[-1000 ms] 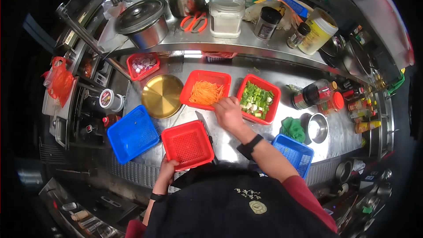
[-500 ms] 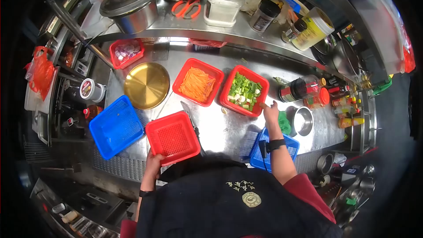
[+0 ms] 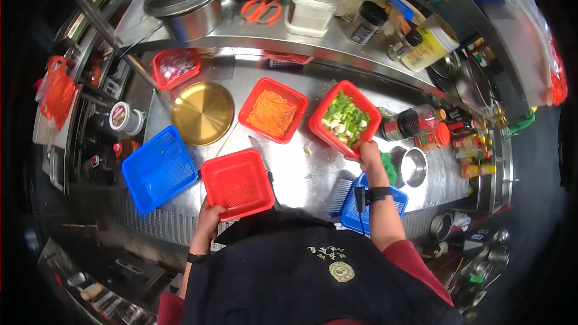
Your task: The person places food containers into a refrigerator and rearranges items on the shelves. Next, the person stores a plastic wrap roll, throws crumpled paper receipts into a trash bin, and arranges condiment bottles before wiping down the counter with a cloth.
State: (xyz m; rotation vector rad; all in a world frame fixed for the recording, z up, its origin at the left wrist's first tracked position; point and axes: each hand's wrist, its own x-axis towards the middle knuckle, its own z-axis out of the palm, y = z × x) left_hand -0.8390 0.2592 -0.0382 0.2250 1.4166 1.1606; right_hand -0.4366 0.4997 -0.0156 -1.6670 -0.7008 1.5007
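My left hand (image 3: 211, 216) grips the near-left corner of an empty red basket (image 3: 238, 183) with a perforated bottom, close to my body. My right hand (image 3: 367, 155) is closed on the near-right corner of another red basket (image 3: 319, 123), which holds chopped green onions (image 3: 344, 117) and sits tilted. Between and beyond them stands a red basket (image 3: 244, 111) of shredded carrot (image 3: 271, 112). A knife (image 3: 269, 174) lies partly hidden behind the empty basket. Below my right forearm is a blue basket (image 3: 352, 213), with a green bundle (image 3: 388, 168) near it.
On the left are a blue basket (image 3: 141, 186), a round golden lid (image 3: 201, 113) and a red basket of sliced onion (image 3: 158, 78). Bottles (image 3: 415, 121) and a steel bowl (image 3: 424, 168) stand right. A steel shelf (image 3: 241, 41) with pots and jars overhangs the back.
My right hand has tipped the green onion basket and shifted it slightly right; the onions have slid inside it. My left hand keeps its hold on the empty red basket, which has barely moved.
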